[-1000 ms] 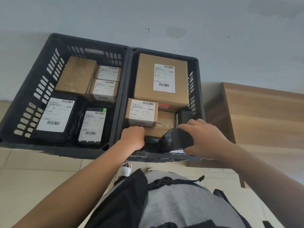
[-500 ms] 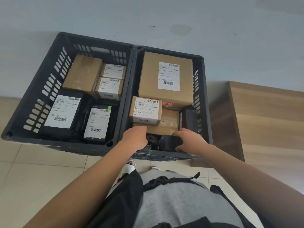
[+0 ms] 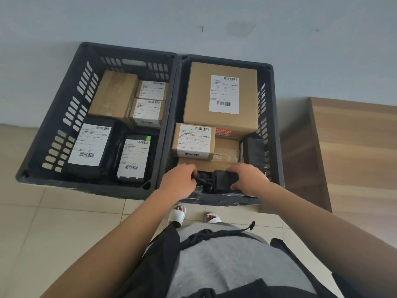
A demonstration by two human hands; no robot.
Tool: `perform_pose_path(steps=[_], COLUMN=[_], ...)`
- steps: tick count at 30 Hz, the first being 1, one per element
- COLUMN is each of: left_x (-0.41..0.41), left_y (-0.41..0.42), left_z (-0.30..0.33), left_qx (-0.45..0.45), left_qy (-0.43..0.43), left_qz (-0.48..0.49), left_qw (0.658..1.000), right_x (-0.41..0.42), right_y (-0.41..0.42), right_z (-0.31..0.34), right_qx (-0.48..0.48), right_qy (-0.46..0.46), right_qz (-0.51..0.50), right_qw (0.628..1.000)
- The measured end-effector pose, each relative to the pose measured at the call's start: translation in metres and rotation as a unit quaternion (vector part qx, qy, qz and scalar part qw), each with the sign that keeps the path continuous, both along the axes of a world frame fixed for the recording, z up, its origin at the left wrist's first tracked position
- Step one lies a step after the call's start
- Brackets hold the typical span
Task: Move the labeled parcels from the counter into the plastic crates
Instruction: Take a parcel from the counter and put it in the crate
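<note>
Two dark plastic crates stand side by side on the floor. The right crate [image 3: 276,117] holds a large labeled cardboard box [image 3: 222,97], a small labeled box [image 3: 193,140], a plain box under it and an upright black parcel [image 3: 253,150]. At its near end lies a black bagged parcel [image 3: 223,179]. My right hand [image 3: 249,179] grips that parcel from the right. My left hand [image 3: 179,181] holds black wrapping at its left side. The left crate [image 3: 53,130] holds cardboard boxes and two black labeled parcels.
A wooden counter [image 3: 354,151] rises to the right of the crates. A pale wall stands behind them. Tiled floor [image 3: 53,222] lies in front, with my feet in white sandals [image 3: 177,215] close to the right crate's near rim.
My right hand has lowered the black bagged parcel from above the rim down into the near end of the right crate. My left hand stayed beside it.
</note>
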State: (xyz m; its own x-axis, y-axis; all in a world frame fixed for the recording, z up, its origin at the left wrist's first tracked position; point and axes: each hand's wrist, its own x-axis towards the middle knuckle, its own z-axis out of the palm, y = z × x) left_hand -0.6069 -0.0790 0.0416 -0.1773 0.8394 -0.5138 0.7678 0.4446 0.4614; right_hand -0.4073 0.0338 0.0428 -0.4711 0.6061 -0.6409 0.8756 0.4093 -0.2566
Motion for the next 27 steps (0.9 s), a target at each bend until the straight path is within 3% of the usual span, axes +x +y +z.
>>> perform_pose_path(steps=[4, 9, 16, 27], left_x=[-0.005, -0.019, -0.021, 0.050], left_y=[-0.001, -0.002, 0.008, 0.028], left_z=[-0.001, 0.002, 0.020, 0.038], left_qx=[0.017, 0.041, 0.068, 0.083], left_qy=[-0.048, -0.161, -0.273, -0.381], left_qz=[-0.005, 0.008, 0.020, -0.072], left_qw=[0.999, 0.986, 0.959, 0.918], right_x=[0.004, 0.025, 0.049, 0.078], right_y=[-0.003, -0.014, -0.045, -0.099], right_z=[0.006, 0.019, 0.040, 0.084], right_qx=[0.000, 0.023, 0.025, 0.044], right_qy=[0.009, 0.137, 0.310, 0.381], right_qz=[-0.026, -0.200, -0.487, -0.637], right_qw=[1.000, 0.970, 0.816, 0.669])
